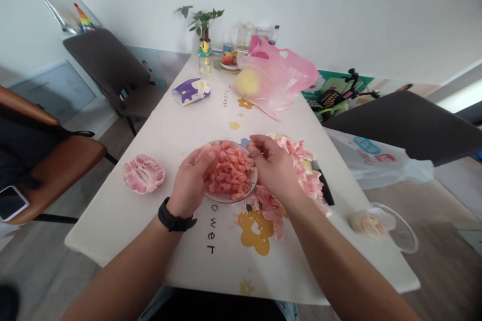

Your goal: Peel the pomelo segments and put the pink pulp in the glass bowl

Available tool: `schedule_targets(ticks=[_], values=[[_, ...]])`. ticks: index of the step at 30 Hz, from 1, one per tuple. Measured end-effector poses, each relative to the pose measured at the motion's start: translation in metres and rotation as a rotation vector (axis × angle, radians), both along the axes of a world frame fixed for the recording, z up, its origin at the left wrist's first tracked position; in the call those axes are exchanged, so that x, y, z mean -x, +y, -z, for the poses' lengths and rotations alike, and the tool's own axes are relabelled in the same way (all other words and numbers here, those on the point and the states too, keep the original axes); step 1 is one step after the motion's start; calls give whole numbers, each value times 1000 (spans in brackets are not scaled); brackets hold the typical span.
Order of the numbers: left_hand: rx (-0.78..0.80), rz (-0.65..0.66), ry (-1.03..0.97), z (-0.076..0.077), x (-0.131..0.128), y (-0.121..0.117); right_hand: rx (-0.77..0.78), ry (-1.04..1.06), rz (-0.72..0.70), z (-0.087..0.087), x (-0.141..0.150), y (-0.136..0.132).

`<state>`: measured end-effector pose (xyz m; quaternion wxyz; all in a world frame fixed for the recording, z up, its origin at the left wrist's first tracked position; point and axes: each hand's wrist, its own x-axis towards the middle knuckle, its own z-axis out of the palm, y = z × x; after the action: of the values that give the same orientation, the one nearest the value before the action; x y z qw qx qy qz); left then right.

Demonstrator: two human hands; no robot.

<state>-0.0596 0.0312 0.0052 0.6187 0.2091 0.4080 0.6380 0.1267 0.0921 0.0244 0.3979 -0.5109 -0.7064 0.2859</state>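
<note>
Shallow glass plate point(256, 180) near the middle of a long white flower-printed table point(105, 230), heaped with chunks of pink pomelo pulp point(229, 170). Left hand point(192, 183), a black wristband point(173, 215) at its wrist, half open and cupped against the near-left side of the heap, with no visible grip on anything. Right hand point(273, 168) just above the far-right rim of the plate, fingers curled in toward the thumb over the pulp; whether any piece sits between them, impossible to tell. Around the right and near sides of the plate, touching it, a loose pile of pale pink pomelo membrane point(303, 173), and a dark handle point(324, 185), perhaps a knife's, at the pile's right edge. Left of the plate, well apart from it, a peeled pomelo half point(143, 174) lying on the tabletop. Beyond the plate, farther up the table, a purple-and-white tissue box point(191, 92) and a pink plastic bag point(280, 77) around a yellow pomelo point(247, 83) — and past those, a plate of fruit point(228, 58), a glass kettle point(244, 37) and a small potted plant point(201, 22). Off to the right of the plate, past the table edge, a clear plastic lid point(399, 230) with a scrap of peel on it.
</note>
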Motion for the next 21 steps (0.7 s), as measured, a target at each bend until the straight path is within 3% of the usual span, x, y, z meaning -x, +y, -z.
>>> schedule_targets(ticks=[3,7,12,17,21], values=[[-58,-52,36,-4,1,2,-69,-144,-115,0,9,7],[-84,-20,88,-4,0,1,-170,-313,-353,-2,21,8],[-95,17,233,2,-1,-1,-37,-136,-329,-19,21,1],[-128,110,432,4,-3,-4,113,-75,-567,-32,16,0],[-126,108,567,5,-3,-4,82,-67,-491,-30,18,-2]])
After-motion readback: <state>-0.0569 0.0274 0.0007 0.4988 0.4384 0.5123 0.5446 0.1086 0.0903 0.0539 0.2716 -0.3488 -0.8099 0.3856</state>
